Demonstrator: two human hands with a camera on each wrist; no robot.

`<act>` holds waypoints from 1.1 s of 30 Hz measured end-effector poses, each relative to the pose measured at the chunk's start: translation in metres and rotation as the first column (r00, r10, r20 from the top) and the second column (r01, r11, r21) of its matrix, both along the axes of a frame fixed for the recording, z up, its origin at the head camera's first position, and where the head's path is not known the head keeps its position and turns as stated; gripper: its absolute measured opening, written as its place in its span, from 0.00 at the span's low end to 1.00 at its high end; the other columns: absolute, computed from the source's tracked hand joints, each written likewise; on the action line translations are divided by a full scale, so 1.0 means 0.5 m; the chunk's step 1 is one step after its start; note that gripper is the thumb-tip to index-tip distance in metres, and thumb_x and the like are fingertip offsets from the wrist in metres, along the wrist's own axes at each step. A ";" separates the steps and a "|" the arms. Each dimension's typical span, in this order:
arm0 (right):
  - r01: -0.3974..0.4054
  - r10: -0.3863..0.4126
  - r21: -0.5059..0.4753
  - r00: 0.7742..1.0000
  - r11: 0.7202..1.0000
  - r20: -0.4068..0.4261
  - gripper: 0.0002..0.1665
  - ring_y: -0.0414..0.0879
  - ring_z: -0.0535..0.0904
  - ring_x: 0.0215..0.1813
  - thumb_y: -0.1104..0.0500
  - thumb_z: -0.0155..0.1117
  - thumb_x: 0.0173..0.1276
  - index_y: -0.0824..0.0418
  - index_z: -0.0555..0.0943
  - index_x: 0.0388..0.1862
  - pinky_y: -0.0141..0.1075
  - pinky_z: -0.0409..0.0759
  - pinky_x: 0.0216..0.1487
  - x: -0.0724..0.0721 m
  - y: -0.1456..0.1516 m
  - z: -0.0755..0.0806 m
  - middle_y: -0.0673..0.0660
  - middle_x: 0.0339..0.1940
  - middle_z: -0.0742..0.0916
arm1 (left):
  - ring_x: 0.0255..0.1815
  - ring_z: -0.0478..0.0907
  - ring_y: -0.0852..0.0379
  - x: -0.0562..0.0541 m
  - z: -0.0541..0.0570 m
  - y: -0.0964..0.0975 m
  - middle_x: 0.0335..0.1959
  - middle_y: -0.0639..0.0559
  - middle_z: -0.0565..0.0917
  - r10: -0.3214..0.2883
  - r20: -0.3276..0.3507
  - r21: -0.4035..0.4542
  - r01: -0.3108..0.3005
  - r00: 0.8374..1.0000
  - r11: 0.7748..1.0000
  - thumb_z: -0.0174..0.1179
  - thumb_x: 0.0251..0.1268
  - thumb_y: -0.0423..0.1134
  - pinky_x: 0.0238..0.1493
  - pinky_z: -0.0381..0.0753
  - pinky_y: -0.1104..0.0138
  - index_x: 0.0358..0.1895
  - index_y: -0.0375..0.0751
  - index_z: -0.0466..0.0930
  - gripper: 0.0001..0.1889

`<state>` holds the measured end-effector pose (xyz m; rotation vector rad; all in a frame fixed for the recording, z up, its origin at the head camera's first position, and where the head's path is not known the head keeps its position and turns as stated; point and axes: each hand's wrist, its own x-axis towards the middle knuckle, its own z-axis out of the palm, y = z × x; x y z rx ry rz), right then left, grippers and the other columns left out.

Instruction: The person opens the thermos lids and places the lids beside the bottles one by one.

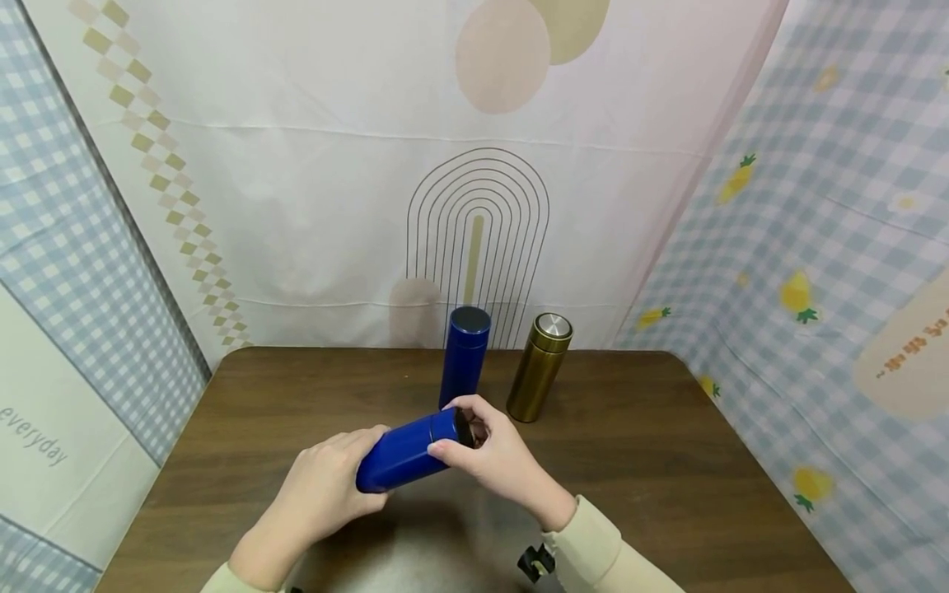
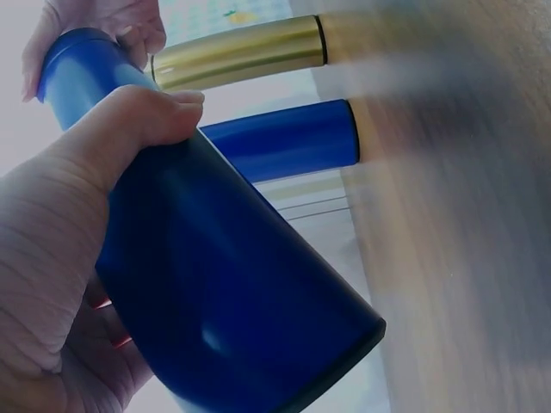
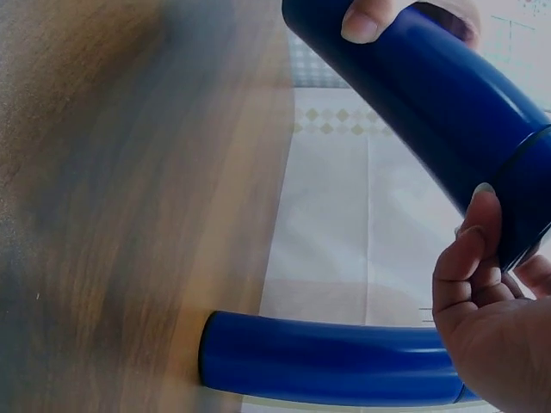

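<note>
A blue thermos flask (image 1: 406, 451) is held tilted above the table, its capped end up and to the right. My left hand (image 1: 329, 478) grips the body near the base, thumb on one side, as the left wrist view also shows. At the other end my right hand (image 1: 495, 449) pinches the lid between thumb and fingers; the lid meets the body at a thin seam. Behind them a second blue thermos flask (image 1: 463, 358) stands upright on the table. To its right is a gold thermos flask (image 1: 537, 371) with a silver-topped lid, also upright.
The brown wooden table (image 1: 630, 461) reaches back to a white printed curtain (image 1: 326, 222). Blue checked cloths hang at the left and right sides. A small black clip-like object (image 1: 535, 563) sits by the right sleeve.
</note>
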<state>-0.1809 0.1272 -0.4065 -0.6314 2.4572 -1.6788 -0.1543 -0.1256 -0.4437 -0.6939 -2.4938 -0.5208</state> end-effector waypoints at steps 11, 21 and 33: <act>-0.037 0.038 0.011 0.999 0.999 -0.036 0.24 0.49 0.80 0.41 0.45 0.71 0.59 0.42 0.74 0.54 0.42 0.81 0.39 -0.001 0.012 -0.007 0.50 0.45 0.83 | 0.40 0.83 0.57 0.003 0.003 -0.004 0.43 0.56 0.86 -0.030 -0.017 -0.011 0.030 0.999 0.999 0.77 0.29 0.56 0.34 0.82 0.59 0.52 0.49 0.81 0.37; -0.092 0.096 0.041 0.989 0.995 -0.108 0.27 0.46 0.79 0.45 0.48 0.71 0.60 0.44 0.73 0.57 0.42 0.80 0.45 0.000 0.003 0.008 0.49 0.51 0.80 | 0.45 0.77 0.61 0.002 -0.011 -0.008 0.48 0.60 0.82 -0.039 0.203 0.081 0.023 0.978 0.996 0.77 0.36 0.55 0.44 0.79 0.58 0.58 0.51 0.77 0.39; 0.026 -0.033 0.103 0.997 0.994 0.069 0.31 0.44 0.81 0.44 0.40 0.65 0.64 0.50 0.69 0.60 0.37 0.80 0.40 -0.003 -0.012 -0.022 0.55 0.48 0.80 | 0.50 0.75 0.45 -0.004 -0.017 0.000 0.50 0.47 0.79 0.005 -0.041 -0.014 -0.005 0.999 1.000 0.80 0.31 0.43 0.55 0.70 0.49 0.61 0.42 0.74 0.44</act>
